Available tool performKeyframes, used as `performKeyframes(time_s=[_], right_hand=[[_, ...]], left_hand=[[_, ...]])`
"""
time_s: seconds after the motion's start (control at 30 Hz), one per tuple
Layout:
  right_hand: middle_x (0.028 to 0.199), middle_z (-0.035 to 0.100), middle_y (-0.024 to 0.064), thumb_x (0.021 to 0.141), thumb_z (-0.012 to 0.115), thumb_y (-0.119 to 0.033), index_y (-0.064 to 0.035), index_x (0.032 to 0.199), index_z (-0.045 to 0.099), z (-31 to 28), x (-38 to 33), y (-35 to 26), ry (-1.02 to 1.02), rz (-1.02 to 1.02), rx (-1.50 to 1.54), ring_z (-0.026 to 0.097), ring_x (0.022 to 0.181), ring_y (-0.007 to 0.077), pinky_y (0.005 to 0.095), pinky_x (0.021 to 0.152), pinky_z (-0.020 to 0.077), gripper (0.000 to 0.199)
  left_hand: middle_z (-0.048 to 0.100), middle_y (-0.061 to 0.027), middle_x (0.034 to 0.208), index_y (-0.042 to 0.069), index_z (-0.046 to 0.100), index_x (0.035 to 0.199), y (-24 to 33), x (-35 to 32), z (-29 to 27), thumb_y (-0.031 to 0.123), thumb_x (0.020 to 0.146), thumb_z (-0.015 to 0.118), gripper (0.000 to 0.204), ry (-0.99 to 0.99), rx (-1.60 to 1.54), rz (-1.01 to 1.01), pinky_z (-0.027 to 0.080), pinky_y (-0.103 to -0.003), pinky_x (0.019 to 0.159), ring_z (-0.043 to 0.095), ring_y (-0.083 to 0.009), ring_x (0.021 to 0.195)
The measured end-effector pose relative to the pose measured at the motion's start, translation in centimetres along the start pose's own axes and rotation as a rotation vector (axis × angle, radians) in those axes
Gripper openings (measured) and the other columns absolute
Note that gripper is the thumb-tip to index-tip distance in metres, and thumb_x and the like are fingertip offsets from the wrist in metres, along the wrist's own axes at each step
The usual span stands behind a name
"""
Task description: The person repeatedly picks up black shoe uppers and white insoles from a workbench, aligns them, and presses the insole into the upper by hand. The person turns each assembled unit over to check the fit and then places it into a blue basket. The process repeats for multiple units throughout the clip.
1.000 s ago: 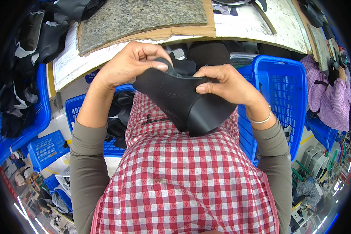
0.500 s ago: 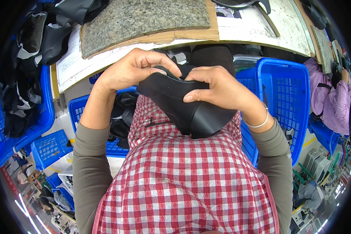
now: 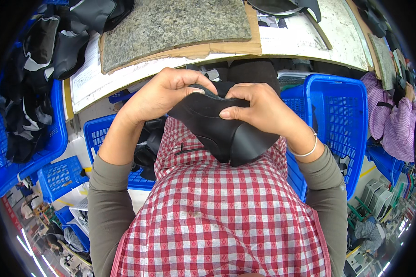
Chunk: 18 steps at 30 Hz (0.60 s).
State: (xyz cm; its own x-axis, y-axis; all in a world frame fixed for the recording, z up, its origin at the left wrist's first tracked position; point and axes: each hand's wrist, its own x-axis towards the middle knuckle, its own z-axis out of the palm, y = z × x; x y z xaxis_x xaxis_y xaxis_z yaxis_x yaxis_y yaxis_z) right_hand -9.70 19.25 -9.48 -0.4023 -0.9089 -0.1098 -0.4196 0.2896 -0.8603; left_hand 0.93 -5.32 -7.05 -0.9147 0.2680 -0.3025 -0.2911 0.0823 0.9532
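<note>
A black leather shoe upper [image 3: 212,122] hangs over my lap, its top edge held between both hands. My left hand [image 3: 173,87] pinches the left end of that edge, thumb and fingers closed on it. On the right part of the edge, my right hand [image 3: 256,106] grips with the thumb on the near face and the fingers curled over into the opening. The lower, smoother part of the upper rests against my red and white checked apron [image 3: 208,207]. The inside of the upper is mostly hidden by my fingers.
Ahead stands a white table [image 3: 342,51] with a speckled stone slab [image 3: 175,32] on brown board. More black uppers [image 3: 71,51] are piled at the left over a blue basket [image 3: 58,134]. A tall blue basket [image 3: 337,134] stands right. Farther right is a person in a checked purple sleeve [image 3: 397,129].
Both hands and the upper sit slightly lower in the picture, as does the table. The upper has tilted a little, and both hands keep their hold on its edge.
</note>
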Motion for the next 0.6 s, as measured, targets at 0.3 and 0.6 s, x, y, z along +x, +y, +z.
performKeyframes(time_s=[0.3, 0.6], right_hand=[[0.075, 0.063, 0.0074, 0.087, 0.085, -0.016, -0.0004, 0.092, 0.078, 0.4, -0.8, 0.0, 0.021, -0.044, 0.135, 0.059, 0.07, 0.0177, 0.0341, 0.065, 0.0474, 0.018], [0.09, 0.072, 0.0154, 0.087, 0.083, -0.032, -0.0019, 0.102, 0.077, -0.2, -0.7, -0.1, 0.055, -0.103, -0.121, 0.07, 0.083, 0.035, 0.0421, 0.072, 0.0544, 0.034]], left_hand=[[0.075, -0.005, 0.104, -0.002, 0.074, 0.118, -0.5, -0.8, 0.0, 0.002, 0.104, 0.06, 0.02, -0.032, 0.024, 0.058, 0.054, -0.026, 0.088, 0.068, -0.0107, 0.098], [0.068, -0.0026, 0.111, -0.002, 0.061, 0.127, -1.6, -2.9, 3.2, 0.009, 0.098, 0.075, 0.034, 0.219, -0.018, 0.054, 0.052, -0.026, 0.089, 0.062, -0.0089, 0.101]])
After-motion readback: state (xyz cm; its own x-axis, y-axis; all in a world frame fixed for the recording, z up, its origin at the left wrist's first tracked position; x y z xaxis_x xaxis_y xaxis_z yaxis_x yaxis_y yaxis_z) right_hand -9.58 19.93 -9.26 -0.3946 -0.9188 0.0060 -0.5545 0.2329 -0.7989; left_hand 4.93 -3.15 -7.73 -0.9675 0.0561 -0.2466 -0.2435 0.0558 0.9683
